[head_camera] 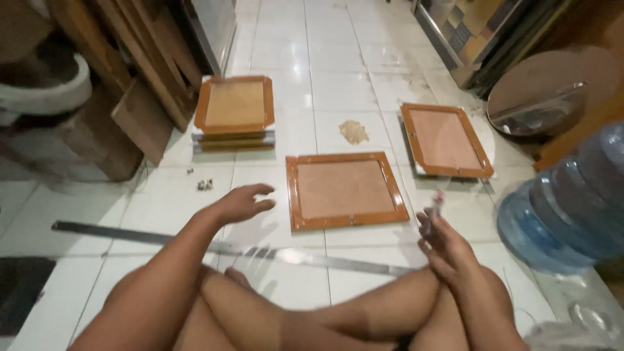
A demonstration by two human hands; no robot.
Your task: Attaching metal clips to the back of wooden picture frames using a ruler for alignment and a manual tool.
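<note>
Orange frame [346,191] beside loosely open, empty left hand [244,203]; right hand [441,239] grip pinching small blurred object [437,203]

Blurred small object [437,200] in right hand [443,244]; water jug [572,201] edge-cropped.

At the centre of the frame an orange picture frame [346,190] is lying face down on the white tiled floor [338,91]. The left hand [242,203] is hovering just left of it, fingers spread and empty. At lower right, the right hand [442,242] is pinching a small blurred object [436,203]. A long metal ruler [214,247] is lying across the lower frame, in front of the crossed legs [312,318].
</note>
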